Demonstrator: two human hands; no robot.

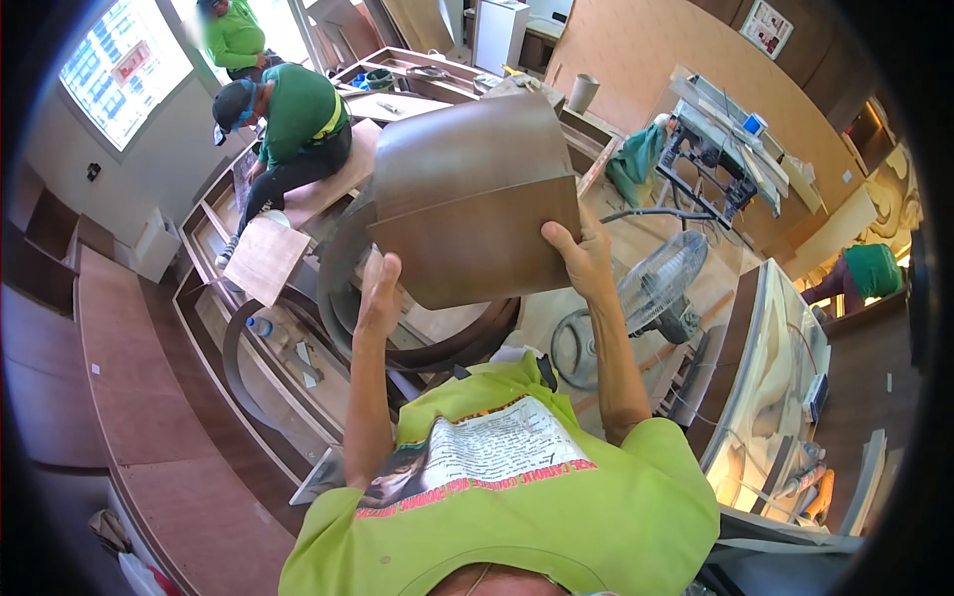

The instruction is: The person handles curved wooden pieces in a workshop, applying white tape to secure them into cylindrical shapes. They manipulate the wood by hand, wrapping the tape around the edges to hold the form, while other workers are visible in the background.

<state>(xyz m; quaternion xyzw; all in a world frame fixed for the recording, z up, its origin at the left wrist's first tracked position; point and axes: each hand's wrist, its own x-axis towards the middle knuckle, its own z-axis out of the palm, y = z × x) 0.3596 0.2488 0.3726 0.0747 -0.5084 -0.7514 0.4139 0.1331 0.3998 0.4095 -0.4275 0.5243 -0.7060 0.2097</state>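
Observation:
Between my two hands is a brown wood-grain sheet (472, 214), curved like a roll, with a straight edge crossing its front. My left hand (381, 295) grips its lower left side, thumb in front and fingers mostly hidden. On the right side my right hand (584, 253) holds it the same way, its thumb pressed on the front face. Below and behind the sheet, a dark brown curved band (467, 348) forms a wide ring on the wooden framing.
A person in dark green (303, 109) sits on the framing at the far left, another in bright green (234, 40) behind. To my right stand a dusty pedestal fan (661, 283) and a table saw (725, 149). A plastic-covered cabinet (770, 368) is at the right.

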